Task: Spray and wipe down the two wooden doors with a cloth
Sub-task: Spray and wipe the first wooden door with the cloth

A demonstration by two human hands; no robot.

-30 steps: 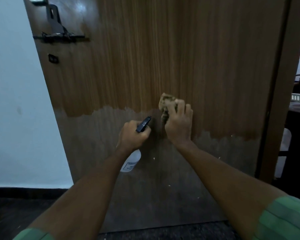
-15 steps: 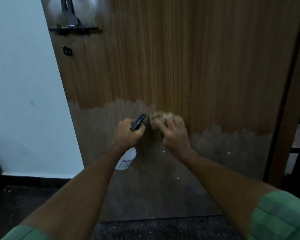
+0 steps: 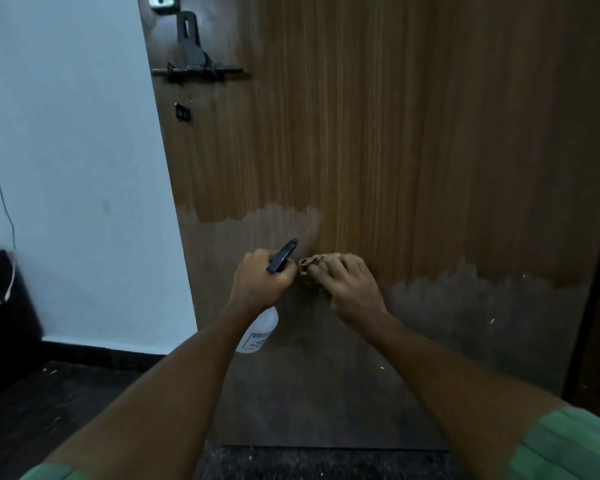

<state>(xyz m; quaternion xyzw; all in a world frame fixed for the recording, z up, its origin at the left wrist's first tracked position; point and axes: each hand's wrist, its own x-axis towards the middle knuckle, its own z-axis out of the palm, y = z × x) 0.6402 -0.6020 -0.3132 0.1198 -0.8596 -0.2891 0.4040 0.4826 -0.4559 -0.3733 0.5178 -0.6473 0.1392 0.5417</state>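
Pressing a crumpled tan cloth point(image 3: 312, 265) against the wooden door point(image 3: 413, 150), the right hand point(image 3: 352, 289) has its fingers curled over the wad, at the ragged line where brown wood meets the dull grey lower part. Just beside it, the left hand point(image 3: 260, 284) grips a white spray bottle point(image 3: 258, 332) by its black trigger head, bottle hanging below the fist. Black latch point(image 3: 196, 65) upper left.

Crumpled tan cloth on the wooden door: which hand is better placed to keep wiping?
Right. The right hand already presses the crumpled tan cloth against the wooden door; the left hand grips the white spray bottle.
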